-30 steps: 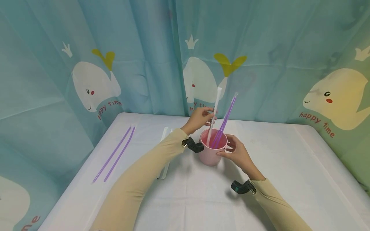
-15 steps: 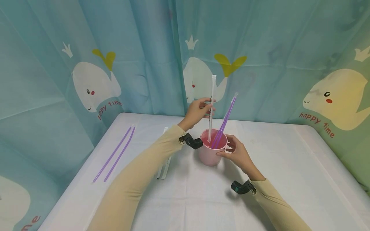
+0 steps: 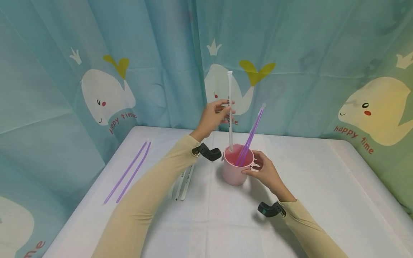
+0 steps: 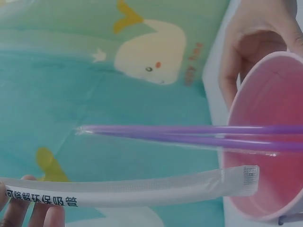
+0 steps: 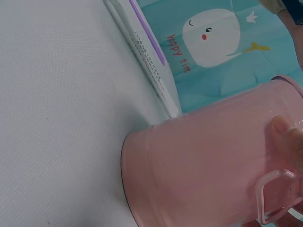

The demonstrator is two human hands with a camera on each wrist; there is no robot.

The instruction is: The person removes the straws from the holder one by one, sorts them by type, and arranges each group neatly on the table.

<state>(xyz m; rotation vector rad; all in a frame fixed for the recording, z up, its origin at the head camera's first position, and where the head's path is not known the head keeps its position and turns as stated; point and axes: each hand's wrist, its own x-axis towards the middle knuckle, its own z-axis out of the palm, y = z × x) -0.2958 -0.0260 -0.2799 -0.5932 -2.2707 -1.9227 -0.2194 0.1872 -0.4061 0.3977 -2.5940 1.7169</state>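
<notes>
My left hand pinches a white paper-wrapped straw near its middle and holds it nearly upright. The straw's lower end is at the mouth of a pink bucket; in the left wrist view that end overlaps the opening. Two purple straws in clear wrapping lean to the right inside the bucket. At the bucket's right side, by a small handle loop, my right hand grips it with thumb in front and fingers behind. The bucket stands upright on the table.
Several white paper-wrapped straws lie on the white table, partly hidden by the left forearm. Two purple straws lie farther left. A blue-green curtain with whale prints hangs right behind the table.
My left hand has moved up and left, raising the white straw from deep in the bucket until its lower end is near the rim. The right hand and bucket have stayed still.
</notes>
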